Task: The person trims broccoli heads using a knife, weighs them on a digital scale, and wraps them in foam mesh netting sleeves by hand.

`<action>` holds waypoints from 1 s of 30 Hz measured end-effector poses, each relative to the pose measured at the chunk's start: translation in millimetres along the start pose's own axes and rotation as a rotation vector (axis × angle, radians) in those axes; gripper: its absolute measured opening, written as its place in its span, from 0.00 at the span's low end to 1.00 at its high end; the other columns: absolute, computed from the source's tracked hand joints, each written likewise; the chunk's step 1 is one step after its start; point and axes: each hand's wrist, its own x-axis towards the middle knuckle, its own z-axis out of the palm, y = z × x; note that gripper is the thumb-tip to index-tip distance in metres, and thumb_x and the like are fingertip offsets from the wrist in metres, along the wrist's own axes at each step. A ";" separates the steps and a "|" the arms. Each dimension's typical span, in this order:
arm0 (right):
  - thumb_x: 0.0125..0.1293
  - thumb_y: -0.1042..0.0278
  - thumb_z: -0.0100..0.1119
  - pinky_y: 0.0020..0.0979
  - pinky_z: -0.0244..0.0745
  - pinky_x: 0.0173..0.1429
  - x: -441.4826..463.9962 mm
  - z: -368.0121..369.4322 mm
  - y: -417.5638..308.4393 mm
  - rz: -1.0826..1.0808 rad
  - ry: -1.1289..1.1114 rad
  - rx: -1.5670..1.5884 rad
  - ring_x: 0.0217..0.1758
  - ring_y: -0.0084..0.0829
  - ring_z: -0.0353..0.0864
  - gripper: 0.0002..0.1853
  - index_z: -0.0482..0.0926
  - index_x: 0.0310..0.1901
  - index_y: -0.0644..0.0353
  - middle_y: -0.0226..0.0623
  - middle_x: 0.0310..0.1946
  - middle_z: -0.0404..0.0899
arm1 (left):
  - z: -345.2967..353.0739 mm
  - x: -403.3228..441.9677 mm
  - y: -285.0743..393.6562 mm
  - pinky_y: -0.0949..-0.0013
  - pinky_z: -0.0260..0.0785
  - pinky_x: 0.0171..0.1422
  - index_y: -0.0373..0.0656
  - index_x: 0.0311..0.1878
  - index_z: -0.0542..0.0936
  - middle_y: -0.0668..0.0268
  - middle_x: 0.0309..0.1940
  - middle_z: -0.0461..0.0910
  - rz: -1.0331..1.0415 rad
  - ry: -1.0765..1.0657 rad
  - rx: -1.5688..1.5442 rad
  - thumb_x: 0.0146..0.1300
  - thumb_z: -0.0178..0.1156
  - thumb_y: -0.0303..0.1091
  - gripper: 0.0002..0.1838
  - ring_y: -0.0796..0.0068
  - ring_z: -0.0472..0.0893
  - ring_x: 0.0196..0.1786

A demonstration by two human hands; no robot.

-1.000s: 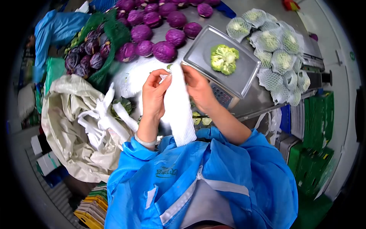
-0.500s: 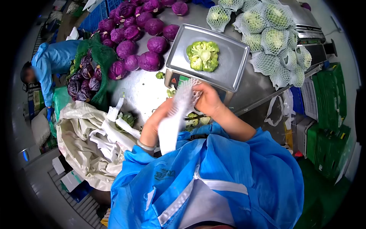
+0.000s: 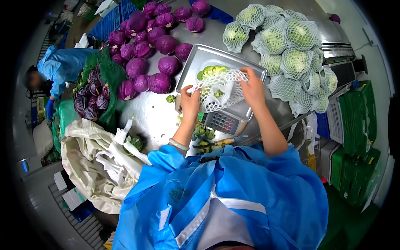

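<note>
In the head view, my left hand (image 3: 190, 105) and my right hand (image 3: 253, 90) are closed on opposite edges of a white foam net sleeve (image 3: 234, 92). Stretched wide between them, the sleeve hangs over the near side of a broccoli head (image 3: 213, 71). The broccoli rests in a shallow metal tray (image 3: 256, 71), partly hidden behind the netting. Under the tray is a weighing scale (image 3: 221, 123) with its keypad towards me. A knife with a yellow handle (image 3: 225, 141) and broccoli scraps (image 3: 201, 131) lie on the table in front of the scale.
Purple cabbages (image 3: 160, 83) cover the table's far left. Several netted heads (image 3: 296, 62) are piled at the right. A cream sack (image 3: 79, 143) with white sleeves stands at my left, near a green mesh bag of cabbages (image 3: 92, 93). A person in blue (image 3: 64, 68) bends beyond it.
Both hands have moved forward from near my body to the tray. The bunched sleeve is now spread wide between them and partly covers the broccoli. The tray appears lower in view.
</note>
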 end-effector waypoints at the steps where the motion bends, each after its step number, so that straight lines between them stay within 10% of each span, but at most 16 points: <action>1: 0.61 0.63 0.59 0.45 0.73 0.43 11.3 7.9 8.5 0.007 -0.014 -0.046 0.39 0.56 0.79 0.11 0.78 0.41 0.61 0.52 0.36 0.81 | 5.4 5.6 -5.3 0.73 0.65 0.31 0.39 0.56 0.70 0.68 0.32 0.73 -0.049 -0.018 -0.057 0.63 0.60 0.41 0.23 0.80 0.72 0.30; 4: 0.64 0.56 0.55 0.48 0.71 0.40 28.4 31.8 32.6 0.163 -0.148 -0.169 0.35 0.58 0.79 0.17 0.81 0.33 0.65 0.56 0.27 0.79 | 16.2 14.5 -6.2 0.73 0.64 0.27 0.38 0.62 0.70 0.67 0.32 0.76 -0.246 -0.056 -0.232 0.67 0.53 0.51 0.29 0.80 0.73 0.26; 10: 0.64 0.59 0.57 0.38 0.66 0.26 -16.6 8.5 -60.7 0.168 -0.416 0.072 0.17 0.31 0.75 0.17 0.83 0.31 0.68 0.45 0.15 0.76 | -32.6 7.9 3.5 0.58 0.67 0.67 0.40 0.64 0.70 0.57 0.60 0.75 -0.201 -0.249 -0.302 0.71 0.43 0.53 0.29 0.60 0.76 0.61; 15: 0.70 0.57 0.54 0.20 0.62 0.20 -71.5 8.1 -93.8 0.661 -0.765 1.007 0.16 0.15 0.68 0.18 0.84 0.34 0.65 0.26 0.14 0.73 | -53.2 -60.5 61.9 0.55 0.72 0.63 0.32 0.67 0.64 0.50 0.58 0.74 -0.323 -0.703 -0.803 0.63 0.28 0.77 0.52 0.55 0.77 0.58; 18: 0.68 0.62 0.58 0.19 0.65 0.22 -82.7 -6.0 -128.4 0.446 -0.728 1.024 0.21 0.14 0.73 0.15 0.83 0.41 0.67 0.32 0.26 0.81 | -60.1 -72.3 53.6 0.58 0.77 0.56 0.29 0.66 0.65 0.49 0.51 0.79 -0.349 -0.728 -0.822 0.64 0.31 0.75 0.52 0.56 0.82 0.48; 28: 0.66 0.73 0.57 0.28 0.79 0.46 -79.6 -14.6 -88.1 0.896 -0.315 1.392 0.38 0.29 0.84 0.13 0.76 0.49 0.72 0.40 0.39 0.83 | -54.9 -68.4 22.5 0.54 0.71 0.63 0.28 0.49 0.78 0.45 0.47 0.81 -0.459 -0.774 -1.215 0.64 0.42 0.44 0.27 0.50 0.80 0.51; 30: 0.64 0.66 0.61 0.33 0.74 0.57 -91.6 -14.6 -56.5 0.813 -0.374 1.158 0.57 0.33 0.75 0.26 0.67 0.61 0.67 0.46 0.55 0.74 | -62.1 -54.7 26.4 0.54 0.68 0.65 0.28 0.47 0.78 0.46 0.49 0.81 -0.288 -0.709 -1.131 0.61 0.42 0.45 0.28 0.49 0.80 0.52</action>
